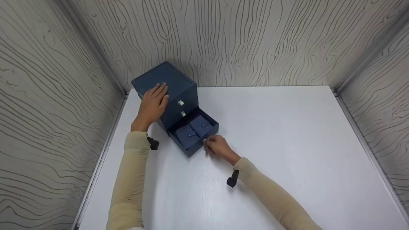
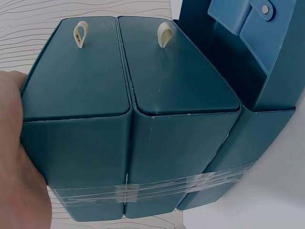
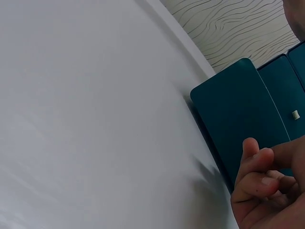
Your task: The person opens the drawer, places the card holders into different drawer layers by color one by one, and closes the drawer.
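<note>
A dark blue box of stacked drawers [image 1: 179,76] stands in the back left corner, its bottom drawer [image 1: 188,153] pulled out. Inside that drawer lie two blue snap-flap pouches [image 1: 200,124], side by side. My left hand [image 1: 154,103] rests flat on the box top with fingers extended; the left wrist view shows only its edge beside the box. At the outer front of the drawer, my right hand [image 1: 219,147] has its fingers curled and pinches the small pale pull loop [image 1: 204,140]. In the right wrist view the fingers hide that loop.
Pale pull loops [image 2: 165,34] mark the two closed drawers. Clear tape [image 2: 138,192] runs across the box's side. The white table [image 1: 281,137] meets wood-grain patterned walls [image 1: 236,41] at the back and sides.
</note>
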`<state>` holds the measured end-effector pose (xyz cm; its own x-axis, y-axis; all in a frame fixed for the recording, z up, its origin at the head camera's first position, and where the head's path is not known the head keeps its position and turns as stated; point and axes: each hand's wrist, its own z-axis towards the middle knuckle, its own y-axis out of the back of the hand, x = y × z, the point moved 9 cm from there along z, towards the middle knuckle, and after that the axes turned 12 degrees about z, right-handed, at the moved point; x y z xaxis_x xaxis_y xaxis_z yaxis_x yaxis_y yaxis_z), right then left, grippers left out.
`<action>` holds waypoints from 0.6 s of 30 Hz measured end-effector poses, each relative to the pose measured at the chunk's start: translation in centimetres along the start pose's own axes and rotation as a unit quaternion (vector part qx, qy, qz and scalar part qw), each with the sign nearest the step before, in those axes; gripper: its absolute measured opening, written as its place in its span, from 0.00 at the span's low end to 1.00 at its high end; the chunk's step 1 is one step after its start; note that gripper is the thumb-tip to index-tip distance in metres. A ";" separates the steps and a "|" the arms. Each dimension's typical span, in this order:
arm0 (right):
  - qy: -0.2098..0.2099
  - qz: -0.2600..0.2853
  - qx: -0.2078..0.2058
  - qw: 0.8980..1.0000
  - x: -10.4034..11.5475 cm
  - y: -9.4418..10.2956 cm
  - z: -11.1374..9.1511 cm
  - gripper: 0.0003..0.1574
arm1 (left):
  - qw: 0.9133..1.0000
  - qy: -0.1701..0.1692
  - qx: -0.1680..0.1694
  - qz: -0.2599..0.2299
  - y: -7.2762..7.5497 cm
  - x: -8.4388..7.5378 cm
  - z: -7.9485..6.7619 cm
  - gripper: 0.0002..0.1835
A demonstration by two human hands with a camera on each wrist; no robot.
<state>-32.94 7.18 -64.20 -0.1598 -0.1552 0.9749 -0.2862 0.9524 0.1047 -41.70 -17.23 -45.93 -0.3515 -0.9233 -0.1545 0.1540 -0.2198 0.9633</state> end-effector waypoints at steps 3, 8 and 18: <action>0.004 0.000 -0.002 1.000 0.0 -0.1 0.3 0.18 | 1.000 -0.001 0.001 0.002 0.0 0.0 0.1 0.31; 0.008 -0.003 0.001 1.000 0.3 -0.3 0.6 0.19 | 1.000 0.001 0.004 0.001 -0.1 0.1 0.1 0.31; 0.012 -0.012 -0.005 1.000 1.3 -0.5 1.5 0.19 | 1.000 0.004 0.005 -0.006 0.0 0.0 0.0 0.31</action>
<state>-34.44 6.08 -63.31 -0.1298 -0.1720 0.9765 -0.2794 0.9513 0.1305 -41.73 -17.19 -45.96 -0.3452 -0.9235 -0.1672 0.1400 -0.2268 0.9638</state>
